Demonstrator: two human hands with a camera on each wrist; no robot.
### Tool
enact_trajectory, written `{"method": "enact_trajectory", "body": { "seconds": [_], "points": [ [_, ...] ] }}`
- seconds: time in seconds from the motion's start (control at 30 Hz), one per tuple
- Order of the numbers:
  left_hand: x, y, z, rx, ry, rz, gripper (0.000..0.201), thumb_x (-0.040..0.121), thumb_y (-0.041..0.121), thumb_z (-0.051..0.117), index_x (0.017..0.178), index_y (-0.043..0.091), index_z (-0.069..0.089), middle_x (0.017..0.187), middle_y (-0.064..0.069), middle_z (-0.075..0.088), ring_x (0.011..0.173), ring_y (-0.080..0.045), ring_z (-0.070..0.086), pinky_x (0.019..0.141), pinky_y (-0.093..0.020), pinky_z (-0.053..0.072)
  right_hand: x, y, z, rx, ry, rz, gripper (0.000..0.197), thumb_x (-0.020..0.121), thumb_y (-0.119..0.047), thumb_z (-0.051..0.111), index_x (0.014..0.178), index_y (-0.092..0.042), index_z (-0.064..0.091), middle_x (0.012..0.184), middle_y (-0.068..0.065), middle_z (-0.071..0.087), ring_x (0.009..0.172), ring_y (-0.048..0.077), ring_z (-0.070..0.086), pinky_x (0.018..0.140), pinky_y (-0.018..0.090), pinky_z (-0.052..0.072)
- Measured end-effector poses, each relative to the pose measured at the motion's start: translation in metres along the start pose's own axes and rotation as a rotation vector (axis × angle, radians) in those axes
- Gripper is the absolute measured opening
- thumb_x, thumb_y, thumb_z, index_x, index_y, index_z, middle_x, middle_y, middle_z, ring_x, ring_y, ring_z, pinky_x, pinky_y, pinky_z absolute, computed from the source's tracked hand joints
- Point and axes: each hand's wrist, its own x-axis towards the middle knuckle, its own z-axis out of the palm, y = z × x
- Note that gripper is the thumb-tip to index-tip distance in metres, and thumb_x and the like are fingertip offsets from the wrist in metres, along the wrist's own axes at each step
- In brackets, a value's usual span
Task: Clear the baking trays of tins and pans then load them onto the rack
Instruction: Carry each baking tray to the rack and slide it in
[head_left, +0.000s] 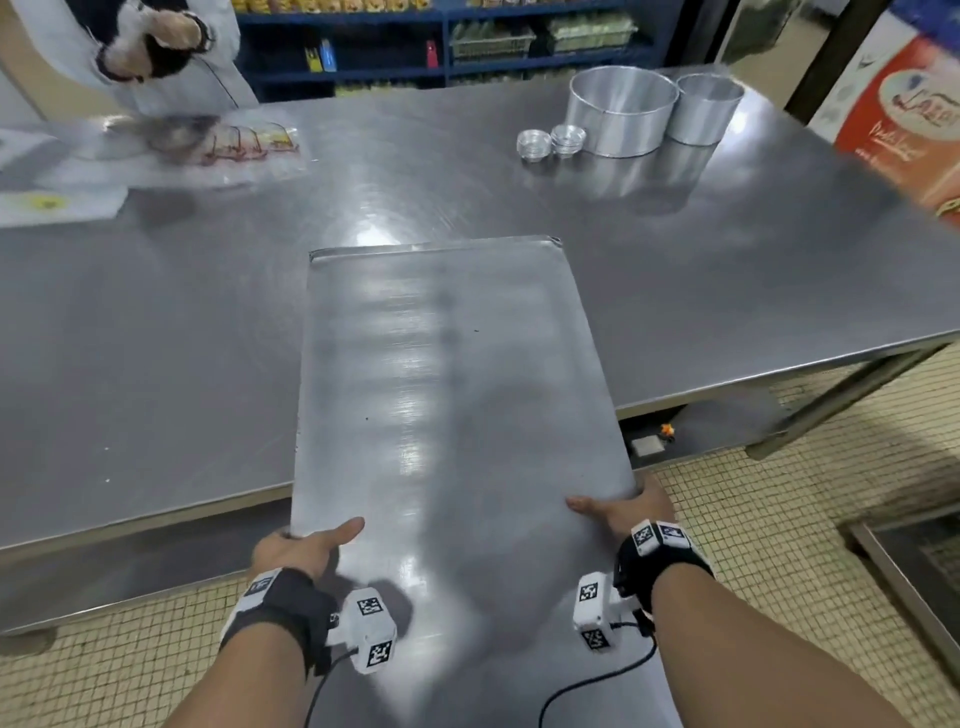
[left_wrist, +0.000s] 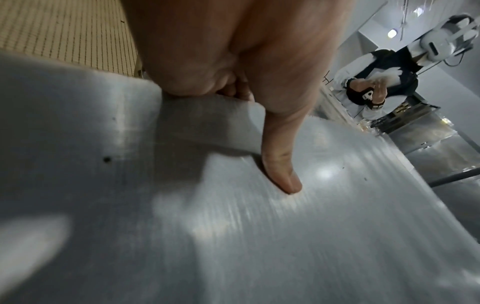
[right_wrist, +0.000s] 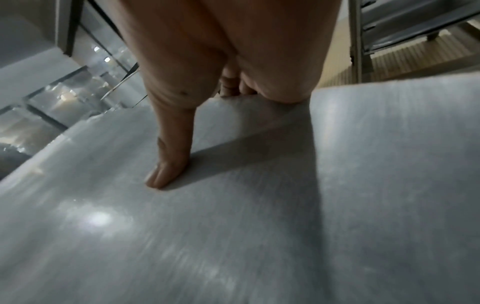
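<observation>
A long bare metal baking tray (head_left: 447, 374) juts out over the near edge of the steel table (head_left: 156, 338), its far end over the tabletop. My left hand (head_left: 301, 545) grips its left edge, thumb on top (left_wrist: 281, 176), fingers curled underneath. On the right edge my right hand (head_left: 628, 512) holds it the same way, thumb (right_wrist: 166, 170) flat on the tray (right_wrist: 259, 226). Two round cake tins (head_left: 621, 111) (head_left: 704, 109) and small foil tart tins (head_left: 550, 140) stand on the table at the far right.
Another person in white (head_left: 156, 47) stands at the far left of the table by plastic bags (head_left: 182, 150). A cardboard box (head_left: 914, 119) sits at the right. Blue shelves (head_left: 441, 41) line the back. A rack's rails (right_wrist: 405, 30) show in the right wrist view. Tiled floor (head_left: 779, 519) lies below.
</observation>
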Motion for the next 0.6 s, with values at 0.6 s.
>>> {"method": "enact_trajectory", "body": {
  "seconds": [0.6],
  "points": [
    [-0.151, 0.054, 0.130, 0.275, -0.318, 0.358, 0.069, 0.043, 0.041, 0.102, 0.088, 0.001, 0.070, 0.080, -0.018, 0.075, 0.070, -0.029, 0.068, 0.075, -0.042, 0.059, -0.087, 0.105, -0.203, 0.427, 0.354, 0.113, 0.063, 0.042, -0.031, 0.101, 0.090, -0.005, 0.069, 0.078, 0.008, 0.072, 0.064, 0.024, 0.068, 0.051, 0.027, 0.052]
  ]
}}
